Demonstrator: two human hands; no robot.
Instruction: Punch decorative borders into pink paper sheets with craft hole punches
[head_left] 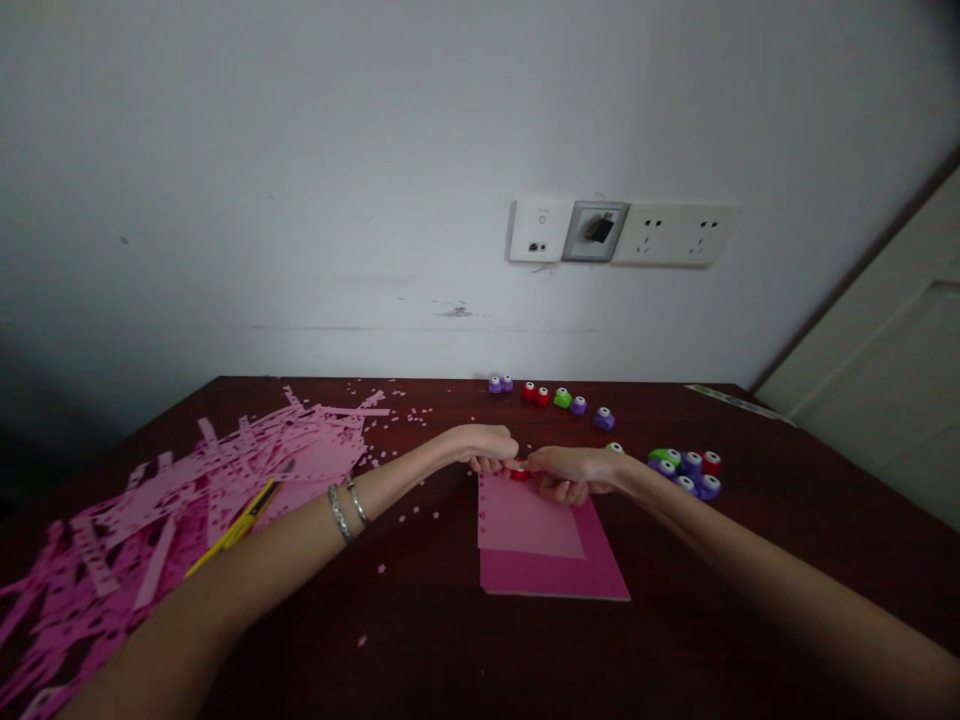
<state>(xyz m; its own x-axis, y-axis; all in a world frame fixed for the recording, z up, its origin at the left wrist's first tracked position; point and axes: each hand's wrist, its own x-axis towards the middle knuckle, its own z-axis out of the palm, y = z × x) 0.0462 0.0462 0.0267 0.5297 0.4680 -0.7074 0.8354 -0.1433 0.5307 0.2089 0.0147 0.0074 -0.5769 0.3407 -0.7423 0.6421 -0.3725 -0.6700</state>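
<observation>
A small red craft punch (519, 475) sits at the far edge of a light pink sheet (529, 520). My left hand (489, 447) is closed, its thumb pressed on the punch from the left. From the right, my right hand (571, 472) meets it with thumb and curled fingers at the punch and over the sheet. A column of punched holes runs down the sheet's left edge. Beneath it lies a darker pink paper stack (555, 578). My fingers hide most of the punch and the sheet's far edge.
Pink paper strips (157, 520) pile up at left with a yellow utility knife (240, 525) on them. Tiny punched shapes (382, 568) are scattered nearby. Several punches (577, 405) line the back; more punches (691, 463) cluster at right. A ruler (739, 402) lies far right.
</observation>
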